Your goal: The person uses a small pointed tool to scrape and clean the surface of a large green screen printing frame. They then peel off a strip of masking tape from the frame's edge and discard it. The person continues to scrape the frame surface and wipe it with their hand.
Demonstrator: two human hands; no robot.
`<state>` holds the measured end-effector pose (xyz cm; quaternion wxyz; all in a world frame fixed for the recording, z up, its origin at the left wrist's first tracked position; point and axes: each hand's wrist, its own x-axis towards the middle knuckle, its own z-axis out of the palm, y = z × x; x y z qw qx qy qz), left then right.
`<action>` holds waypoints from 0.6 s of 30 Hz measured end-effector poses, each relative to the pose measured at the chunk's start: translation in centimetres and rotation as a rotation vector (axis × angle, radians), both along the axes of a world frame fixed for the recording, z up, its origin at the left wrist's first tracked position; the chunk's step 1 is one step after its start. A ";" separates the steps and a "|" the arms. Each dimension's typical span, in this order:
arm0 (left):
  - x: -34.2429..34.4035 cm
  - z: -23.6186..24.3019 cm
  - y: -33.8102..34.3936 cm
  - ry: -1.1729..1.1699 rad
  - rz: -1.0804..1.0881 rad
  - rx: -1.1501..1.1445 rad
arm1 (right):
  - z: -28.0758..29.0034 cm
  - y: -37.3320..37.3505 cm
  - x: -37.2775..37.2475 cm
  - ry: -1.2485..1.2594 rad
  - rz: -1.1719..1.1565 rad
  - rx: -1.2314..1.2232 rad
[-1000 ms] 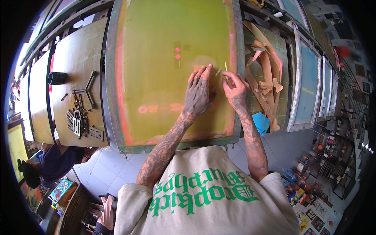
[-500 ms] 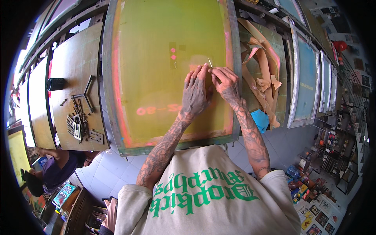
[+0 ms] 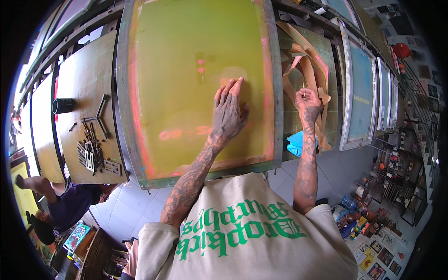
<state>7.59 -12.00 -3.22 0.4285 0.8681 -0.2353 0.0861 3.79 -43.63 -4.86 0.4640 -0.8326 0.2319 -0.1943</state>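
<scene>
My left hand [image 3: 229, 109] lies with fingers stretched out on the yellow-green mesh of a framed printing screen [image 3: 172, 107]. Its fingertips rest below a paler patch in the mesh, right of two small pink dots. My right hand [image 3: 309, 101] is off the screen, over the board to the right. Its fingers are pinched together, and a thin pale strip [image 3: 304, 85] pokes up from them; most of it is hidden. Crumpled lengths of brown tape [image 3: 305, 70] lie around and beyond that hand.
A blue cloth or sheet [image 3: 296, 143] lies by my right wrist. On the left board [image 3: 88, 60] are a dark cup [image 3: 63, 106], a three-armed wrench [image 3: 100, 116] and several metal brackets and bolts [image 3: 91, 151]. Another framed screen [image 3: 360, 93] stands farther right. A person [image 3: 77, 205] is at lower left.
My right hand has moved right, off the screen and over the tape scraps, still pinched. My left hand stays on the mesh, its fingers stretched. The person at lower left has shifted an arm.
</scene>
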 end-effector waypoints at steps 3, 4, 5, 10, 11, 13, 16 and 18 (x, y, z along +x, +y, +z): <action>0.0 0.1 0.4 0.004 -0.005 0.013 | -1.4 -1.1 -0.9 0.177 0.136 -0.266; 0.0 0.1 0.4 0.005 -0.005 0.013 | -1.4 -0.6 -0.6 0.184 0.126 -0.240; 0.0 0.1 0.5 0.006 -0.005 0.013 | -1.1 -0.2 -0.2 0.192 0.117 -0.215; 0.1 0.0 0.4 -0.023 0.006 0.024 | -1.8 -0.6 0.5 0.187 0.136 -0.248; 0.1 0.0 0.5 -0.030 0.011 0.025 | -1.5 -0.5 0.5 0.218 0.157 -0.281; 0.0 0.0 0.5 -0.018 -0.004 0.037 | -0.4 -0.3 0.4 0.279 0.197 -0.346; 0.1 0.0 0.5 -0.015 -0.007 0.038 | 0.7 0.3 0.2 0.361 0.234 -0.360; 0.1 0.0 0.5 -0.015 0.002 0.037 | 1.7 0.9 0.0 0.306 0.274 -0.333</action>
